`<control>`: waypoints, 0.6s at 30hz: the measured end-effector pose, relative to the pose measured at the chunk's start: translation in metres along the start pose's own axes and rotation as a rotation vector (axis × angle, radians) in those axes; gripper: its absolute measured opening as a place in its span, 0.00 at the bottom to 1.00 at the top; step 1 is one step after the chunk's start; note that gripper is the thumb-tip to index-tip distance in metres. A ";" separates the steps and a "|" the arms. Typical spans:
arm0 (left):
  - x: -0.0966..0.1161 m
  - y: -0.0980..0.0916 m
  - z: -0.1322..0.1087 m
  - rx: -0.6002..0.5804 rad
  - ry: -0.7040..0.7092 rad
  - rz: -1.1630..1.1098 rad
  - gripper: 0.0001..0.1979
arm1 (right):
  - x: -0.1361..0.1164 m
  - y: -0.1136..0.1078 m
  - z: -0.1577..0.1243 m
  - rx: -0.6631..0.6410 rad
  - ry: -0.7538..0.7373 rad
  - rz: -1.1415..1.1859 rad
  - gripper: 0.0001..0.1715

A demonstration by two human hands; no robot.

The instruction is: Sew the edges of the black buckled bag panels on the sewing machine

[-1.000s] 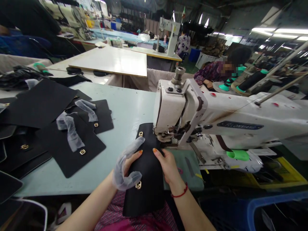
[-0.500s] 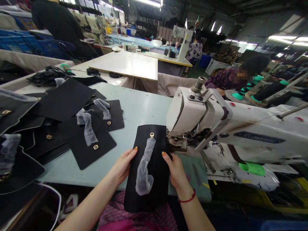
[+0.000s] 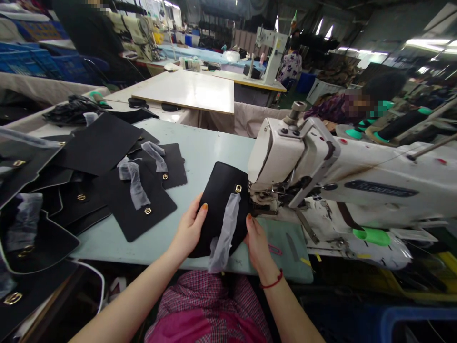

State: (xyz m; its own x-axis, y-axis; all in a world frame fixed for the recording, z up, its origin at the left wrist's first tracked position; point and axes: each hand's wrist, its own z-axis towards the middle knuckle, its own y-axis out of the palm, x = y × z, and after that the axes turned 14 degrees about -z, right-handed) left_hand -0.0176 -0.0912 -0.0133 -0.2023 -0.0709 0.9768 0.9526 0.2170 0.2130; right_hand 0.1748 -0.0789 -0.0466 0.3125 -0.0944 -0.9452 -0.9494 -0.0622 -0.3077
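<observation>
Between my two hands is a black leather panel [image 3: 213, 209] with a gold buckle [image 3: 238, 189] and a strap wrapped in whitish film [image 3: 228, 228]. My left hand [image 3: 191, 228] grips its left edge, thumb on top and fingers hidden beneath. My right hand [image 3: 256, 237] pinches the right edge near its lower part. The panel is turned askew, and its upper right edge lies close against the needle area of the white sewing machine [image 3: 273, 164]. The wrapped strap's lower end hangs past the panel, over the table's front edge.
Similar black panels [image 3: 137, 200] with buckles and wrapped straps are heaped on the left of the pale table [image 3: 200, 147]. Right of my right hand lie a pink clip [image 3: 274, 249] and a dark blade-shaped piece [image 3: 292, 246]. A co-worker [image 3: 342, 107] sits behind the machine.
The panel has moved up and away from my lap, rotating clockwise. Its upper right part is now against the machine. Both hands still hold its sides.
</observation>
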 end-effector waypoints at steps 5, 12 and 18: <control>0.022 0.000 0.004 -0.210 0.015 0.138 0.25 | -0.006 0.000 -0.001 0.039 0.038 -0.004 0.26; 0.019 -0.009 0.007 -0.160 -0.178 0.043 0.21 | -0.004 -0.008 -0.013 0.033 -0.081 -0.095 0.21; 0.005 -0.018 0.008 -0.103 -0.141 0.071 0.20 | 0.032 0.009 -0.065 0.110 -0.131 -0.305 0.31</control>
State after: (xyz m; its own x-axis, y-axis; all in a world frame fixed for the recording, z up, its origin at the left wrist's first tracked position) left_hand -0.0380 -0.0879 -0.0122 -0.1567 0.0797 0.9844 0.9824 0.1150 0.1470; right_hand 0.1776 -0.1475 -0.0722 0.5823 0.0410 -0.8119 -0.8129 0.0398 -0.5810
